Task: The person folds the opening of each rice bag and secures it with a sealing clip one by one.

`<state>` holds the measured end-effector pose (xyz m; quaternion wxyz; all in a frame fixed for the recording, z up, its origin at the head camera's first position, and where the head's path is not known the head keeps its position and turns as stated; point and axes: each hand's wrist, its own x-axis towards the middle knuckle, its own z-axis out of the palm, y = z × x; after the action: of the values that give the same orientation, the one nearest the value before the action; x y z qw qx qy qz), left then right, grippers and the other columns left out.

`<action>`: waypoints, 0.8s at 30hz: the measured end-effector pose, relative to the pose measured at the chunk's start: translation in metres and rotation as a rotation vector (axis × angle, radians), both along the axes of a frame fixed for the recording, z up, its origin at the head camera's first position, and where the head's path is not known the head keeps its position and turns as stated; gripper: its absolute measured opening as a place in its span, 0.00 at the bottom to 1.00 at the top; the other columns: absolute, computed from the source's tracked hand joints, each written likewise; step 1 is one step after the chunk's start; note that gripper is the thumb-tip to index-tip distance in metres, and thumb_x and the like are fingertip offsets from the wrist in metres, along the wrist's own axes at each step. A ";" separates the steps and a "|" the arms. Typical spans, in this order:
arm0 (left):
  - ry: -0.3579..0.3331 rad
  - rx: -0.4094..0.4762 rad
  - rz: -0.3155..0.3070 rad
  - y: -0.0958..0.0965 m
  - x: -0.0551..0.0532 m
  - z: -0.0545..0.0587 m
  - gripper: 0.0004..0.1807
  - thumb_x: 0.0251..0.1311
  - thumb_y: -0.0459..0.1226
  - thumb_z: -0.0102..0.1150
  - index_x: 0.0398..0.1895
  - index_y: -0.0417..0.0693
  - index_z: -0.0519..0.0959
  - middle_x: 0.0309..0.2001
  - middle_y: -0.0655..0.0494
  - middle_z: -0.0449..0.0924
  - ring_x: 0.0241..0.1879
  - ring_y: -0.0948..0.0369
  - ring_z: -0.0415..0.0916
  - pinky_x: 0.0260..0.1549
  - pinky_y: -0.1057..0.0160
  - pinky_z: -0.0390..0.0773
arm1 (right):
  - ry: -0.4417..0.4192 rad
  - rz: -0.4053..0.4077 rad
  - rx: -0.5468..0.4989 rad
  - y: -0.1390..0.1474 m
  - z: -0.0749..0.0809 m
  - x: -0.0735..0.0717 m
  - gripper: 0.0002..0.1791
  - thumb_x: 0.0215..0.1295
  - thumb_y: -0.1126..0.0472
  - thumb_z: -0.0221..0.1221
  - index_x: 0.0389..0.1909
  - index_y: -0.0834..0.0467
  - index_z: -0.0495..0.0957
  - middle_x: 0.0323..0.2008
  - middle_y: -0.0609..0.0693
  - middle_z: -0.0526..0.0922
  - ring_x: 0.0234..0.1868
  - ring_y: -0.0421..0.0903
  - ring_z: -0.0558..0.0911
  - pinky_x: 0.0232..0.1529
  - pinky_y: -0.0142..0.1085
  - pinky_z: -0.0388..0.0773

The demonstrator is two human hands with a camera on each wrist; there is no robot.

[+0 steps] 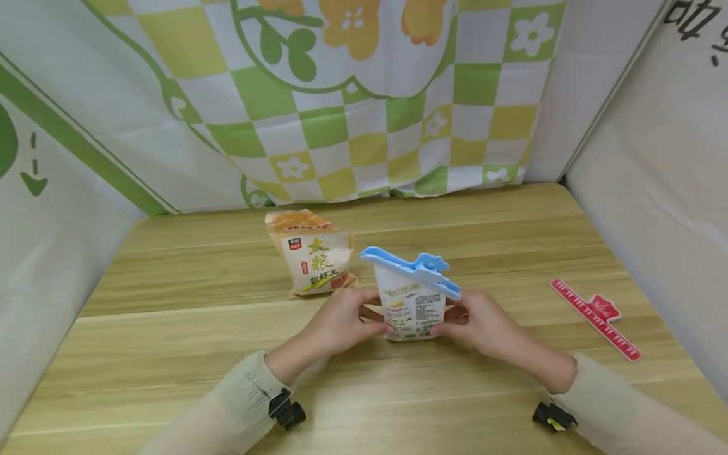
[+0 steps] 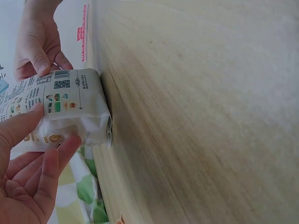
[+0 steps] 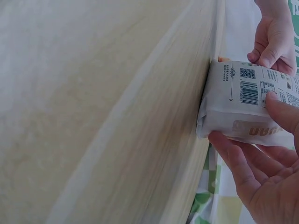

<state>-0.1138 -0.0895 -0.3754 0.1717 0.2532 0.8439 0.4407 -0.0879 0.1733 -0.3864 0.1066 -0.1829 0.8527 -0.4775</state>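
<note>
A white printed food bag [image 1: 412, 314] stands upright on the table in the head view, its top closed by a blue bag clip [image 1: 415, 268]. My left hand [image 1: 341, 319] grips the bag's left side, thumb on the near face and fingers round behind. On the opposite side my right hand [image 1: 483, 325] holds it the same way. Both wrist views show the bag's [image 2: 70, 93] lower end against the tabletop, with a barcode and a square code on its face. In the right wrist view, the right hand's thumb [image 3: 280, 109] lies on the printed face.
An orange-and-white bag [image 1: 315, 256] with Chinese lettering stands behind and left of the held bag. A red bag clip [image 1: 597, 316] lies on the wooden table [image 1: 188, 354] at the right. Behind the table hangs a green, yellow and white checked cloth [image 1: 352, 126].
</note>
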 end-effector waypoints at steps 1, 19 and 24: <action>-0.003 0.005 0.000 0.000 0.000 0.000 0.22 0.56 0.33 0.71 0.55 0.46 0.81 0.55 0.48 0.84 0.43 0.55 0.87 0.39 0.67 0.84 | 0.004 -0.005 0.002 0.000 0.000 0.000 0.24 0.57 0.64 0.70 0.52 0.69 0.78 0.47 0.65 0.85 0.44 0.54 0.87 0.44 0.35 0.84; -0.010 0.019 0.027 0.018 -0.018 -0.003 0.22 0.56 0.32 0.71 0.56 0.46 0.81 0.55 0.47 0.84 0.44 0.55 0.87 0.40 0.66 0.84 | 0.071 -0.050 0.042 0.013 -0.001 -0.011 0.22 0.58 0.64 0.70 0.52 0.68 0.79 0.46 0.63 0.86 0.44 0.54 0.87 0.43 0.37 0.85; -0.009 0.007 0.038 0.023 -0.023 -0.003 0.23 0.56 0.33 0.71 0.57 0.47 0.81 0.56 0.48 0.83 0.44 0.55 0.87 0.40 0.67 0.84 | 0.076 -0.050 0.043 0.018 -0.001 -0.016 0.22 0.58 0.64 0.70 0.52 0.69 0.79 0.46 0.64 0.85 0.44 0.54 0.87 0.43 0.36 0.85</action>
<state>-0.1372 -0.0660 -0.3784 0.1662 0.2359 0.8463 0.4477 -0.1044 0.1918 -0.3871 0.0661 -0.1774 0.8706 -0.4541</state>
